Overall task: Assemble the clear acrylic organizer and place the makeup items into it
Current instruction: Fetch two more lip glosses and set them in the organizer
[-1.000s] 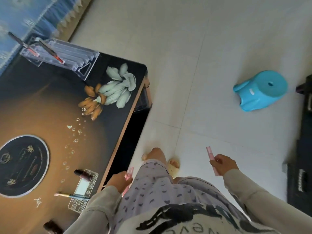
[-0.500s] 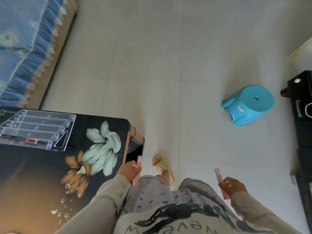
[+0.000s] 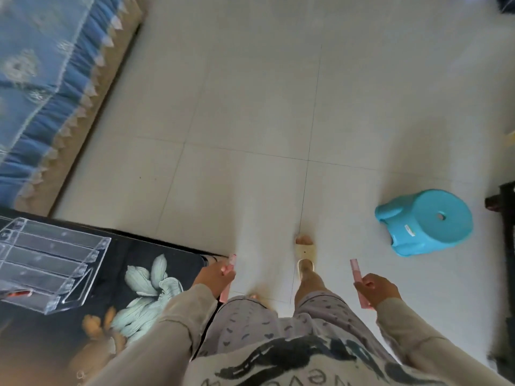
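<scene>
Left hand [image 3: 216, 277] grips pink tube [image 3: 224, 294], right hand [image 3: 380, 289] 2nd tube [image 3: 356, 271]; organizer [image 3: 55, 254] holds 1 red-tipped item [image 3: 18, 294].

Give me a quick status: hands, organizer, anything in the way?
Left hand grips a pink tube, right hand a second tube. Organizer on table, left of both hands, untouched. Stool off right, clear.

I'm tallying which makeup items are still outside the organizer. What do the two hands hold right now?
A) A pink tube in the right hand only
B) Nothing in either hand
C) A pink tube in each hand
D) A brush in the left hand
C: the left hand grips a pink tube and the right hand grips a second pink tube, both clear of the acrylic organizer.
</scene>
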A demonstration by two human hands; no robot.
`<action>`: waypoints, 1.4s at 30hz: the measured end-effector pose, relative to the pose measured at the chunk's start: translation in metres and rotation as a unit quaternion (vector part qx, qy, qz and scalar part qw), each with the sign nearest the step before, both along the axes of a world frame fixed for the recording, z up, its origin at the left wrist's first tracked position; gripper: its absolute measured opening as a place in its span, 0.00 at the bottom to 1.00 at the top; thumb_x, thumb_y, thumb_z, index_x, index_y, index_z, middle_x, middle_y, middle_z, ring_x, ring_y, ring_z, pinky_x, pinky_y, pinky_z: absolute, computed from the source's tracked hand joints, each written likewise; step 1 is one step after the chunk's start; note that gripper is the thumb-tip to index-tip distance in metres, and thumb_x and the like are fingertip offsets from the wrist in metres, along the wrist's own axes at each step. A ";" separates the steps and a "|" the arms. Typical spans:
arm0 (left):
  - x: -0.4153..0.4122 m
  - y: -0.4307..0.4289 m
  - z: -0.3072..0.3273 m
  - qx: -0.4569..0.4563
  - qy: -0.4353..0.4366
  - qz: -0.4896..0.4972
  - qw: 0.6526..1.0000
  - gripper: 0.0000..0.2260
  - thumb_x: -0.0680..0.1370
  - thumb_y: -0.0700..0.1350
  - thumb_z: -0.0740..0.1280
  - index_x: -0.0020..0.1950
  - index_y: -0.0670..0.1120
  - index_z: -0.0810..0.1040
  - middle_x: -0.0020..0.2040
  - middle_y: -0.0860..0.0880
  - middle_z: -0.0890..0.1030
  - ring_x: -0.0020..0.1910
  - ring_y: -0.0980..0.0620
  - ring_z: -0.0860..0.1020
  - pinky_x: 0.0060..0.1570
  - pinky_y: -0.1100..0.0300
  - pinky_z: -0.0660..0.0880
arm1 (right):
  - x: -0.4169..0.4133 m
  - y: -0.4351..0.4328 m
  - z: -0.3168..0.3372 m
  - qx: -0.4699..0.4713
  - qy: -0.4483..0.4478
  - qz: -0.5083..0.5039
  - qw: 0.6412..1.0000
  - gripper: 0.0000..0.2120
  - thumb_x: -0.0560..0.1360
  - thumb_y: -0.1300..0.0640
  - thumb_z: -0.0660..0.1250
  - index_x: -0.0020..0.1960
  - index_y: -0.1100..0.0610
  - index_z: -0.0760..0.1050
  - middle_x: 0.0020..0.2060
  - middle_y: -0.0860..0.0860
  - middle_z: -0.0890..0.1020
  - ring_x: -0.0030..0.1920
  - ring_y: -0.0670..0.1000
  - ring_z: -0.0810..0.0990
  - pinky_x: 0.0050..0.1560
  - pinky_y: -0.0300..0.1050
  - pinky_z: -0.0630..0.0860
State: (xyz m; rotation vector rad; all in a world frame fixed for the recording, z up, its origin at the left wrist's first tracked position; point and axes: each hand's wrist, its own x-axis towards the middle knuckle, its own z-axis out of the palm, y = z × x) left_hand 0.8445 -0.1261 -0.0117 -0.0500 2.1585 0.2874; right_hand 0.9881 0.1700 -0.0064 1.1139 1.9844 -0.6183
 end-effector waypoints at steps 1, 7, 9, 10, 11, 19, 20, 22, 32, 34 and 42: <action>-0.004 0.004 0.000 0.000 0.002 0.025 1.000 0.15 0.79 0.49 0.57 0.55 0.39 0.75 0.58 0.38 0.79 0.58 0.42 0.77 0.53 0.57 0.71 | -0.020 0.010 -0.001 -0.003 0.001 0.026 1.000 0.16 0.78 0.51 0.57 0.58 0.60 0.74 0.57 0.57 0.80 0.57 0.57 0.78 0.55 0.43 0.71; -0.001 0.018 -0.001 -0.035 -0.016 0.127 0.991 0.13 0.79 0.49 0.58 0.47 0.41 0.76 0.47 0.41 0.81 0.42 0.47 0.77 0.41 0.61 0.70 | -0.144 0.063 0.007 -0.033 0.071 0.085 0.993 0.09 0.76 0.55 0.61 0.46 0.60 0.75 0.46 0.59 0.81 0.45 0.58 0.76 0.44 0.41 0.67; 0.005 0.023 -0.004 -0.077 -0.041 0.146 0.986 0.14 0.80 0.48 0.56 0.38 0.43 0.71 0.39 0.46 0.77 0.36 0.50 0.72 0.41 0.61 0.67 | -0.182 0.075 0.012 -0.043 0.095 0.109 0.989 0.08 0.75 0.55 0.62 0.44 0.60 0.75 0.40 0.56 0.78 0.42 0.55 0.74 0.44 0.43 0.69; 0.007 0.026 -0.005 -0.084 -0.058 0.158 0.982 0.13 0.81 0.48 0.55 0.42 0.43 0.72 0.42 0.45 0.77 0.39 0.50 0.73 0.43 0.62 0.67 | -0.198 0.079 0.014 -0.048 0.101 0.126 0.986 0.07 0.75 0.56 0.62 0.44 0.60 0.74 0.39 0.55 0.77 0.41 0.55 0.73 0.44 0.43 0.69; 0.007 0.028 -0.005 -0.087 -0.071 0.168 0.979 0.13 0.81 0.49 0.54 0.49 0.42 0.74 0.48 0.44 0.79 0.44 0.49 0.76 0.47 0.61 0.69 | -0.213 0.081 0.016 -0.054 0.103 0.143 0.983 0.07 0.75 0.56 0.63 0.42 0.59 0.73 0.38 0.55 0.76 0.41 0.55 0.73 0.43 0.42 0.68; -0.043 0.035 -0.006 -0.073 -0.067 0.264 0.960 0.16 0.80 0.49 0.55 0.58 0.40 0.74 0.57 0.42 0.80 0.57 0.45 0.78 0.55 0.59 0.72 | -0.297 0.062 0.007 -0.066 0.058 0.239 0.967 0.09 0.75 0.57 0.64 0.45 0.63 0.76 0.40 0.57 0.77 0.42 0.56 0.73 0.53 0.52 0.76; -0.053 0.032 -0.009 -0.070 -0.069 0.281 0.955 0.16 0.80 0.49 0.55 0.58 0.40 0.74 0.57 0.42 0.80 0.58 0.45 0.77 0.55 0.59 0.71 | -0.306 0.058 0.005 -0.062 0.049 0.246 0.966 0.10 0.75 0.57 0.64 0.47 0.64 0.76 0.41 0.58 0.78 0.42 0.56 0.73 0.55 0.53 0.76; -0.074 0.022 -0.014 -0.068 -0.056 0.303 0.949 0.16 0.80 0.50 0.56 0.58 0.40 0.74 0.58 0.41 0.79 0.58 0.44 0.77 0.56 0.58 0.71 | -0.326 0.050 0.002 -0.051 0.036 0.267 0.962 0.09 0.75 0.56 0.63 0.45 0.62 0.75 0.44 0.60 0.80 0.42 0.55 0.73 0.55 0.53 0.75; -0.193 -0.052 -0.003 -0.054 -0.010 0.365 0.930 0.15 0.80 0.50 0.55 0.52 0.41 0.75 0.52 0.42 0.80 0.57 0.43 0.78 0.47 0.59 0.68 | -0.437 -0.008 0.008 -0.016 0.015 0.316 0.948 0.09 0.76 0.57 0.62 0.42 0.62 0.75 0.46 0.62 0.82 0.40 0.56 0.73 0.44 0.45 0.70; -0.209 -0.067 -0.002 -0.047 0.001 0.396 0.917 0.15 0.80 0.50 0.55 0.47 0.42 0.75 0.50 0.41 0.81 0.55 0.43 0.78 0.44 0.61 0.65 | -0.459 -0.022 0.009 -0.015 0.022 0.329 0.944 0.09 0.76 0.57 0.63 0.41 0.62 0.75 0.40 0.60 0.80 0.39 0.56 0.73 0.40 0.41 0.65; -0.240 -0.106 -0.005 -0.043 -0.003 0.492 0.869 0.17 0.80 0.49 0.54 0.53 0.38 0.76 0.53 0.39 0.81 0.54 0.42 0.78 0.44 0.60 0.67 | -0.564 -0.101 0.006 -0.011 0.006 0.441 0.897 0.10 0.76 0.56 0.63 0.45 0.64 0.76 0.49 0.63 0.82 0.40 0.55 0.72 0.36 0.40 0.69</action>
